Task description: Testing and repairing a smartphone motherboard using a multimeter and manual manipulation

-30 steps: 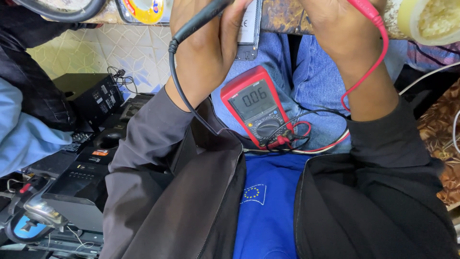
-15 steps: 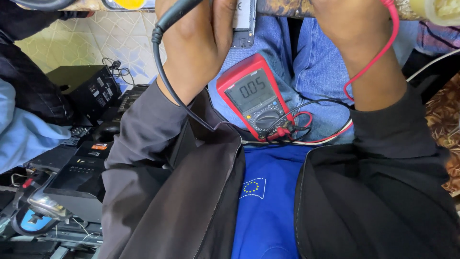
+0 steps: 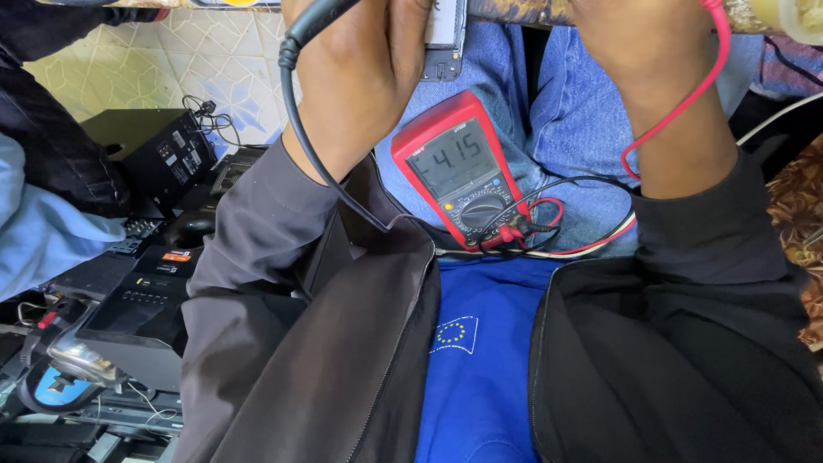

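From the head camera, your left hand (image 3: 360, 77) closes around a black probe (image 3: 313, 19), its black wire (image 3: 300, 146) trailing down your sleeve. Your right hand (image 3: 651, 60) is cut off at the top, so its fingers cannot be told; a red wire (image 3: 686, 111) loops beside it. The red meter (image 3: 459, 167) lies on your lap between both wrists.

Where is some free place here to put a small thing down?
Little room. One bare patch of jeans lies beside the red meter, above its looped wires. The tiled floor behind the black box is bare. Lower left is crowded with devices.
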